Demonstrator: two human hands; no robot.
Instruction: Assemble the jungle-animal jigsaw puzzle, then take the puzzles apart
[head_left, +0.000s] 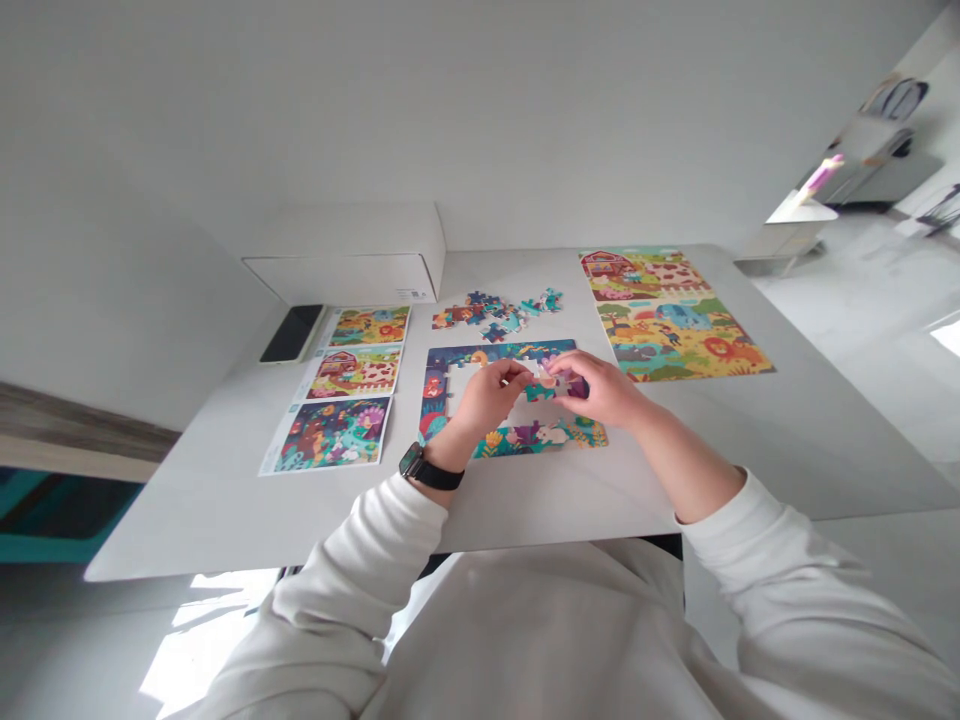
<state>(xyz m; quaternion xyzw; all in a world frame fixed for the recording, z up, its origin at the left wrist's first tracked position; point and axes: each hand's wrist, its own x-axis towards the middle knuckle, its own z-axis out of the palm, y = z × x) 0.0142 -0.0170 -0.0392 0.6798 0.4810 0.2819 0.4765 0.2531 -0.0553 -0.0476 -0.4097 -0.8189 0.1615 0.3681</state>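
Already both hands, left hand (491, 395) and right hand (600, 388), pinch a puzzle piece (541, 388) over the half-built puzzle (480, 355); pressed askew, it could dislodge border pieces toward six o'clock.

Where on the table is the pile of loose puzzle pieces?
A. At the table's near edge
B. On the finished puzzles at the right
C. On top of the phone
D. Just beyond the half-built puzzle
D: the loose pieces lie just past the far edge of the half-built puzzle, over which both hands work.
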